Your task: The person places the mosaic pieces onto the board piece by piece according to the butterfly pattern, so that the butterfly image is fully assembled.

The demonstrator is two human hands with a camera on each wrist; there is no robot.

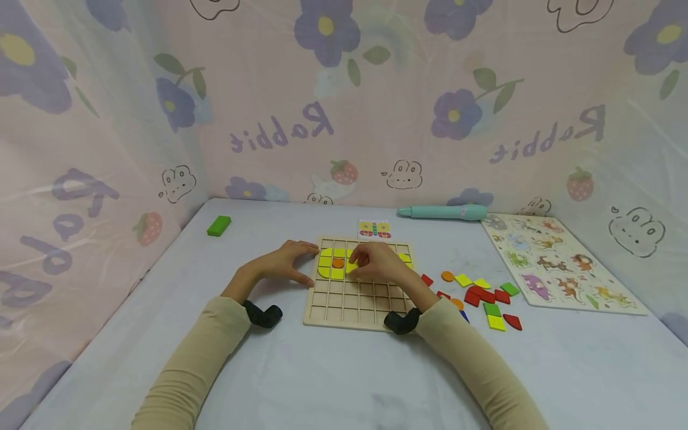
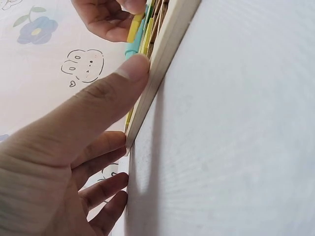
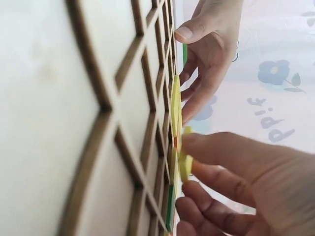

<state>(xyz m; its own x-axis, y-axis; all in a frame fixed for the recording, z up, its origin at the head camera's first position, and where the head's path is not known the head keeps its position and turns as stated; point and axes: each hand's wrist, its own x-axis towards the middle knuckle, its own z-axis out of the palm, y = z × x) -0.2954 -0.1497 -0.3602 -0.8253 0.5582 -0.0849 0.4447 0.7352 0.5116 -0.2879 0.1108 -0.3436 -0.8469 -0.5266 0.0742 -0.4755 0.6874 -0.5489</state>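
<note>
My right hand [image 1: 378,261] pinches a small yellow tile [image 3: 185,167] between thumb and fingers, close over the wooden grid board [image 1: 333,307]. In the left wrist view the same yellow tile [image 2: 135,28] shows at the fingertips. Yellow tiles [image 1: 325,272] with an orange round piece [image 1: 338,263] among them fill cells at the board's upper left. A green tile [image 3: 170,209] lies in the grid too. My left hand [image 1: 279,263] rests at the board's left edge, its thumb and fingers spread and touching the side. The right hand hides part of the board's middle.
Loose red, yellow, green and orange pieces [image 1: 481,294] lie right of the board. Behind it is a small butterfly pattern card [image 1: 374,229]. A teal pen [image 1: 443,212], an animal puzzle board [image 1: 564,263] and a green block [image 1: 219,226] stand farther out.
</note>
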